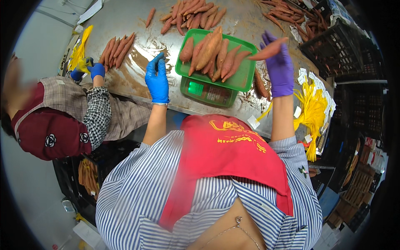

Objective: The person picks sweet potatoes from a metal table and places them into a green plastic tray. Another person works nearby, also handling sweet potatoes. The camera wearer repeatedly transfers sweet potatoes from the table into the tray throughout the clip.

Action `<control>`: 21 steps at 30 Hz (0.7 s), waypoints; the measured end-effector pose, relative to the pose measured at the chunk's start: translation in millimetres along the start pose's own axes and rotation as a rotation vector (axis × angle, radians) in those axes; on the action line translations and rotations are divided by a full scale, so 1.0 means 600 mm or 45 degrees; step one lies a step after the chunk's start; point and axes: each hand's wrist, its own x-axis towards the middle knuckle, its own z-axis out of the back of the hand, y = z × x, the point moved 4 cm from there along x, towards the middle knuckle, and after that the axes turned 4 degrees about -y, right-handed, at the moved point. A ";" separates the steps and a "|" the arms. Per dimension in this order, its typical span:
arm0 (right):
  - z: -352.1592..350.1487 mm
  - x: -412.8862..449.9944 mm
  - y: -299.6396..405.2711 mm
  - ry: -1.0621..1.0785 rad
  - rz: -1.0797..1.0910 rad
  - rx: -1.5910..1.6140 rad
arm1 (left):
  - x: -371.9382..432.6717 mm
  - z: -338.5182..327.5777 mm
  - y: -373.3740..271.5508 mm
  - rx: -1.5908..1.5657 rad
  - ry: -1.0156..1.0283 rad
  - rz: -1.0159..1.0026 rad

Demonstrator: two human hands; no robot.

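My right hand (281,78), in a purple glove, holds a sweet potato (269,50) just beyond the right edge of a green plastic tray (242,82). The potato's thin tip reaches over the tray's rim. Several sweet potatoes (208,53) lie side by side in the tray, which sits on a green digital scale (229,97) with a lit display. To the left of the scale, my left hand (157,81) hovers in a blue glove, holding nothing, its fingers slightly bent. One more sweet potato (260,83) is on the table between the scale and my right hand.
The metal table (131,78) carries a loose pile of sweet potatoes (195,15) at the back. At left, a co-worker's blue-gloved hands (89,69) hold yellow material beside a sweet potato row (116,51). Yellow tagged ties (312,109) and a black crate (332,50) are at right.
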 end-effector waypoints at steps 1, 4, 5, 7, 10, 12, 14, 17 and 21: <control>0.025 0.012 0.011 0.049 -0.052 0.156 | 0.001 0.001 0.000 -0.022 -0.014 0.020; 0.146 0.020 -0.006 -0.368 -0.301 0.327 | 0.007 0.002 -0.002 -0.029 -0.004 0.010; 0.185 0.016 -0.021 -0.414 -0.382 0.168 | 0.010 0.001 -0.003 -0.054 0.004 -0.012; 0.260 0.004 -0.055 -0.618 -0.532 -0.173 | 0.013 0.001 -0.001 -0.053 0.014 -0.006; 0.336 -0.024 -0.096 -0.597 -0.585 -0.767 | 0.014 0.002 0.004 -0.064 0.022 -0.005; 0.363 -0.043 -0.122 -0.587 -0.297 -1.062 | 0.014 0.003 0.006 -0.061 0.024 -0.013; 0.378 -0.056 -0.146 -0.611 -0.150 -1.327 | 0.013 0.004 0.008 -0.038 0.024 0.008; 0.387 -0.066 -0.156 -0.530 -0.094 -1.632 | 0.012 0.004 0.010 -0.032 0.024 0.035; 0.366 -0.065 -0.143 -0.483 0.052 -1.455 | 0.011 0.003 0.011 -0.059 0.024 0.051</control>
